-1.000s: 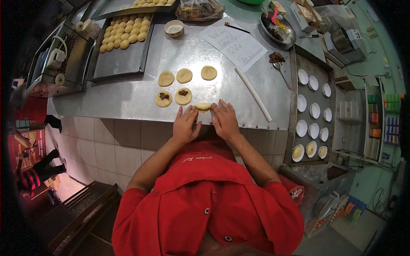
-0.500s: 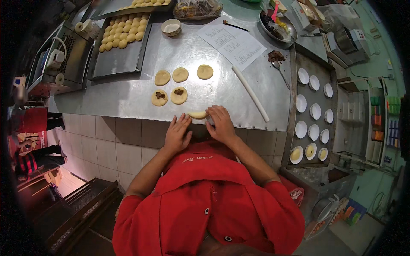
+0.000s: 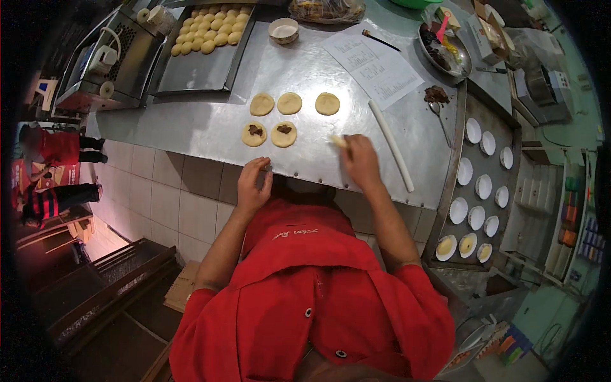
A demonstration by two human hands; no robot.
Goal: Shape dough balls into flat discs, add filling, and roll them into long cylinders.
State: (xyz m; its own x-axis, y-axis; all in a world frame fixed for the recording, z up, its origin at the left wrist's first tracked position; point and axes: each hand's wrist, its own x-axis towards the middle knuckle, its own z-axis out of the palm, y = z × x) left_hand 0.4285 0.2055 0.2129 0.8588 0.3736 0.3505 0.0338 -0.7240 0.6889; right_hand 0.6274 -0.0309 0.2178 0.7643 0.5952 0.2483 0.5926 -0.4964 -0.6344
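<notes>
My right hand (image 3: 361, 164) grips a small pale dough roll (image 3: 338, 141) at its fingertips, over the table's front part. The roll is slightly blurred. My left hand (image 3: 254, 186) is at the table's front edge, thumb and fingers apart, with nothing in it. Beyond the hands lie flattened dough rounds in two rows. Of the nearer pair, the left round (image 3: 249, 139) and the right round (image 3: 280, 139) each bear a dark brown filling. The three farther rounds, among them one round (image 3: 327, 104) set off to the right, are plain.
Right of my hand lies a white rolling rod (image 3: 391, 146), with a spoon (image 3: 440, 124) and brown filling (image 3: 436, 95) beyond. A dark tray (image 3: 468, 114) holds white paper cups, three with dough. A tray of dough balls (image 3: 191, 76) stands far left. Printed sheets (image 3: 375, 67) lie behind.
My right hand has lifted the dough roll off the table edge and moved away and rightward with it. My left hand has come off the roll. The view has shifted slightly.
</notes>
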